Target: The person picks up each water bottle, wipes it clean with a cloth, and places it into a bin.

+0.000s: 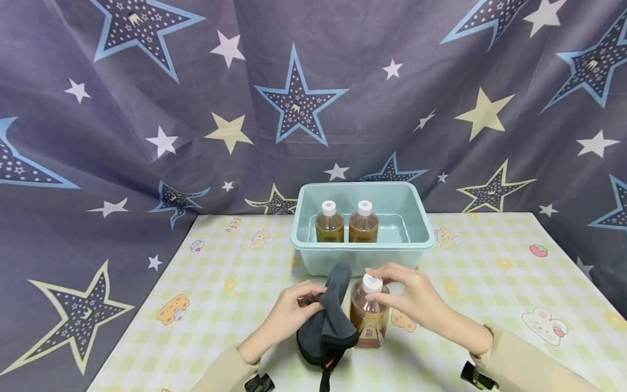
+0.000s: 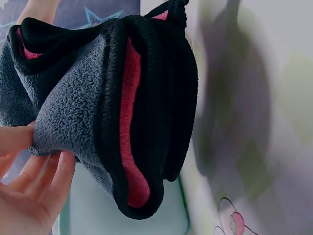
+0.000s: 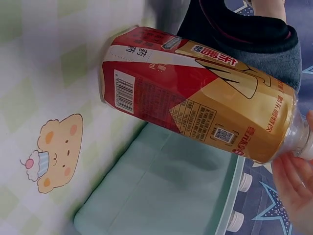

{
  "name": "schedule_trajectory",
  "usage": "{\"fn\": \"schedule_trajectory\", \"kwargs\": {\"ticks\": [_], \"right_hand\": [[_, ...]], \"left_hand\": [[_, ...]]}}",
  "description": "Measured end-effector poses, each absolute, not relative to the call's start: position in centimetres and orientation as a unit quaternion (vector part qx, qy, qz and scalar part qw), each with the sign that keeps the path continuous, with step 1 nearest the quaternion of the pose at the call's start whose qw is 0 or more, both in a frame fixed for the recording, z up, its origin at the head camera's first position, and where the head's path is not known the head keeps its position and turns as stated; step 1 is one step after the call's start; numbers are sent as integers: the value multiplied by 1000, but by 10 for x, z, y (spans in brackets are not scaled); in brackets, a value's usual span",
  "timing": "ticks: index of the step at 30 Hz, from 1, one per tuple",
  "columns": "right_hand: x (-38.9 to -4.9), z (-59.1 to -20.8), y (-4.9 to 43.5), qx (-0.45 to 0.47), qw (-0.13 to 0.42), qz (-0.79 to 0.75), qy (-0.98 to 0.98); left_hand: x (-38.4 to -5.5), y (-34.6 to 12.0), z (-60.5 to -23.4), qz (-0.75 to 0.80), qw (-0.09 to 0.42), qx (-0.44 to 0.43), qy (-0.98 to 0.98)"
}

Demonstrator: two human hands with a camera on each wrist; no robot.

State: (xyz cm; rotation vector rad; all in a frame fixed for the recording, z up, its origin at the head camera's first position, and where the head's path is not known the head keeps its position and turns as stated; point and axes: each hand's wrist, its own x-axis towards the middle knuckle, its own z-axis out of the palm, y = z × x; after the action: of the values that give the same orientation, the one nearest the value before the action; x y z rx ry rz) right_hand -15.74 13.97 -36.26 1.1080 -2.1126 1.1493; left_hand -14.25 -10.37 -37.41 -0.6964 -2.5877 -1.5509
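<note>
My left hand (image 1: 294, 307) pinches a folded dark grey cloth (image 2: 73, 93) between thumb and fingers. The cloth has black edging, and pink shows inside its folds. It hangs bunched just left of a drink bottle (image 1: 369, 326). My right hand (image 1: 416, 294) holds that bottle by the neck, just below its white cap (image 1: 372, 283), with thumb and fingers on either side. In the right wrist view the bottle's red and gold label (image 3: 190, 98) shows a barcode. The bottle looks upright; whether its base touches the table I cannot tell.
Behind both hands stands a light blue plastic bin (image 1: 362, 261). Two similar white-capped bottles, a left one (image 1: 330, 231) and a right one (image 1: 363, 231), stand inside it, towards its left. A checked cloth (image 1: 235, 310) with cartoon prints covers the table. A star-patterned curtain (image 1: 206, 81) hangs behind.
</note>
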Motion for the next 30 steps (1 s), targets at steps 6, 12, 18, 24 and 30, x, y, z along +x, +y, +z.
{"fn": "schedule_trajectory", "kwargs": {"ticks": [6, 12, 18, 24, 30], "right_hand": [[-156, -363, 138, 409, 250, 424, -769], [-157, -366, 139, 404, 245, 427, -771], [-155, -365, 139, 399, 246, 426, -774], [-149, -355, 135, 394, 244, 431, -774], [-151, -361, 136, 388, 242, 433, -776]], "left_hand": [[-143, -99, -369, -493, 18, -231, -839], [-151, -95, -379, -493, 10, -239, -837], [-159, -90, -395, -483, 33, -262, -835], [-157, -86, -398, -462, 98, -297, -830], [-155, -83, -401, -434, 111, -299, -843]]}}
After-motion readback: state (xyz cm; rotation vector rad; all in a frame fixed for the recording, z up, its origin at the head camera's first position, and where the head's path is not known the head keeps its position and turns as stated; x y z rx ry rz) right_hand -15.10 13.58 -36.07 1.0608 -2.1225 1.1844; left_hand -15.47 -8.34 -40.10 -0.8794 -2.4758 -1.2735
